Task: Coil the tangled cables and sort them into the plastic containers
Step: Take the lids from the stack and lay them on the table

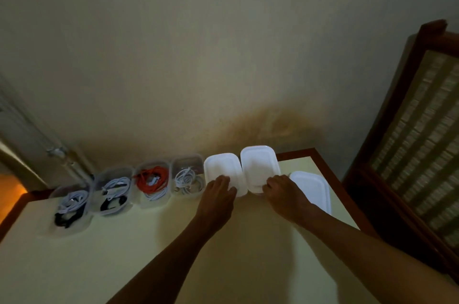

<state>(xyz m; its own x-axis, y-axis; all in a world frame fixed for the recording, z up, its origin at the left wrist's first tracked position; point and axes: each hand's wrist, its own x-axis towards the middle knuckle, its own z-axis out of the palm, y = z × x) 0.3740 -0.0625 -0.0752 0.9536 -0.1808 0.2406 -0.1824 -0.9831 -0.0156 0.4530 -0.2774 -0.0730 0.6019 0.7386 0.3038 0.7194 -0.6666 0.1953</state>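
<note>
The sorting looks close to finished: off to the left of the left hand (218, 188) stand four open plastic containers in a row, each already holding coiled cables – the far container (70, 204) with white and black, the next container (113, 190) also white and black, the third container (152, 183) with orange and white, and the nearest container (187, 174) with pale grey-white coils. No loose or tangled cable shows on the table (124, 254). What seems left is lidding. Three white lids show: the left hand rests its curled fingers on the near edge of the first lid (222, 167), the right hand (283, 192) grips the near edge of the second lid (259, 164), and a third lid (313, 188) lies just right of that hand. Whether containers sit beneath these lids I cannot tell
</note>
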